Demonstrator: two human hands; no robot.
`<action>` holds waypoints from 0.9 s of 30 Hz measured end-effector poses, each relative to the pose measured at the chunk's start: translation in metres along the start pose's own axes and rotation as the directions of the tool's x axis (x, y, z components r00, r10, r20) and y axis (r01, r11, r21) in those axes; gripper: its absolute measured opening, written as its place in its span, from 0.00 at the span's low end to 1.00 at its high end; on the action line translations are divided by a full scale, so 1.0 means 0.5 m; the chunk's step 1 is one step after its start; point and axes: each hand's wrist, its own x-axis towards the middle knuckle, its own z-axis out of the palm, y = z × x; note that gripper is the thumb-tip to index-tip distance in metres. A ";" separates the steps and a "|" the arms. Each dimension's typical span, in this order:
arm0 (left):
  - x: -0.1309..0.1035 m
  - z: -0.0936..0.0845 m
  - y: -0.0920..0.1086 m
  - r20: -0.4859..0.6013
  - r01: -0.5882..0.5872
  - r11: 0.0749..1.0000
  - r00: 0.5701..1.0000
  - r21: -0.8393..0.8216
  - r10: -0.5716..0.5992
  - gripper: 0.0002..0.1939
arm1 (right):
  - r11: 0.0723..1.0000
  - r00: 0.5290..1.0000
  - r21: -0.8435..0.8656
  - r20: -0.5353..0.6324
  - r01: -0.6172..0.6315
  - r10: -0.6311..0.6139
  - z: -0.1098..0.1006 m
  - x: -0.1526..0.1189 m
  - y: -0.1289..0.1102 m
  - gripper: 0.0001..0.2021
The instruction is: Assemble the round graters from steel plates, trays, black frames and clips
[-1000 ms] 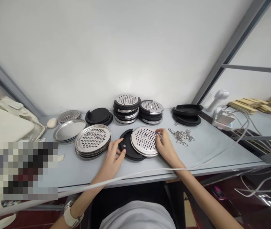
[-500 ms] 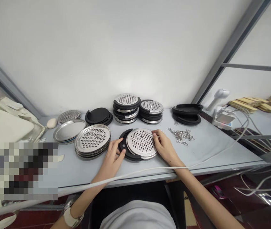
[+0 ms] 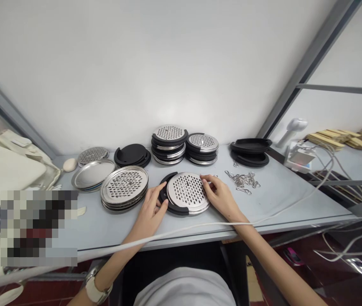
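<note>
Left hand [image 3: 149,212]: thumb and fingers parted, tips at the left edge of a black, round, crescent-rimmed holder [image 3: 175,209]. I cannot tell how firmly they press.

Right hand [image 3: 222,199]: fingers bent, tips on the right edge of a silver, round, perforated metal disc [image 3: 188,192]. I cannot tell whether I have it pinched.

The disc: face up on the holder, between my hands, near the middle of the grey counter [image 3: 270,206]. Black rim shows along its left and near sides.

Left of my left hand: one stack of silver perforated metal discs [image 3: 124,185]. Beyond, to the left: shallow, plain silver round plates [image 3: 93,173], with a grey perforated round disc [image 3: 92,155] on their far side.

Far side, left to right: flat black round pieces [image 3: 131,154]; a taller stack of silver-and-black rounds [image 3: 169,133]; a lower stack of the same kind [image 3: 202,143], beside it; two black round holders [image 3: 251,145], stacked, the upper one tilted.

Right of my right hand: a loose heap of small silver metal chains [image 3: 244,180].

In front of both forearms: one long white cable [image 3: 184,228].
</note>
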 end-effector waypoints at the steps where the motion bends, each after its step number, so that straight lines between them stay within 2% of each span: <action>1: 0.000 0.000 0.001 -0.004 -0.002 1.000 1.000 0.003 0.002 0.25 | 1.000 1.000 -0.001 0.000 0.006 -0.006 0.000 0.000 0.000 0.16; 13: 0.000 0.001 -0.002 -0.028 -0.082 0.990 0.996 0.111 0.085 0.25 | 0.998 0.999 -0.044 0.017 0.052 -0.051 -0.003 -0.002 -0.004 0.16; 19: -0.005 0.001 0.001 -0.017 -0.068 0.981 0.997 0.184 0.072 0.18 | 0.996 0.998 -0.064 0.029 0.063 -0.062 -0.001 -0.003 -0.006 0.13; 23: -0.004 0.000 0.005 -0.005 -0.063 0.978 0.998 0.197 0.065 0.18 | 0.998 0.999 -0.055 0.035 0.017 -0.015 0.000 -0.005 -0.005 0.13; 27: -0.003 0.000 0.006 -0.002 -0.068 0.978 0.998 0.195 0.070 0.20 | 0.999 0.998 -0.015 0.041 -0.051 0.051 0.000 -0.007 -0.001 0.18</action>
